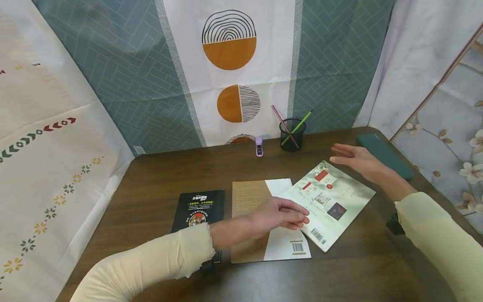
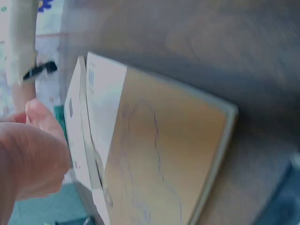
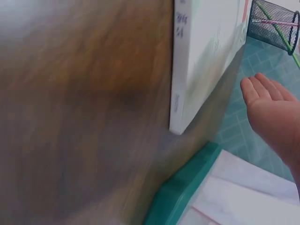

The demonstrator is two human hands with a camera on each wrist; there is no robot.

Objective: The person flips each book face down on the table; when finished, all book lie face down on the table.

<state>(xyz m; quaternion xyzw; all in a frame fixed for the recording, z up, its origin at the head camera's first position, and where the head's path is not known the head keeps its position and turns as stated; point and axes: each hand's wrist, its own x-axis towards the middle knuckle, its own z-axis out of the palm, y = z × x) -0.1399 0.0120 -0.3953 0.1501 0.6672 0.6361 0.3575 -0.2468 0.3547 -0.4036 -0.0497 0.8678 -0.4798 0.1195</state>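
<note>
Three books lie on the dark wooden table [image 1: 151,176]. A brown-and-white book [image 1: 253,197] [image 2: 159,154] is in the middle. My left hand [image 1: 281,214] [image 2: 33,154] hovers over its right part with relaxed fingers reaching towards the pale green book [image 1: 332,203] [image 3: 206,51] that overlaps it; whether they touch is unclear. A black book [image 1: 200,207] lies to the left, partly under my left forearm. My right hand [image 1: 354,161] [image 3: 272,110] is raised above the far corner of the green book, fingers straight, holding nothing.
A black mesh pen cup [image 1: 292,135] [image 3: 274,23] with a green and a pink pencil stands at the back, a small lilac stapler-like object [image 1: 259,147] beside it. A teal case [image 1: 385,155] [image 3: 183,187] lies at the right edge. Patterned cloth walls enclose the table.
</note>
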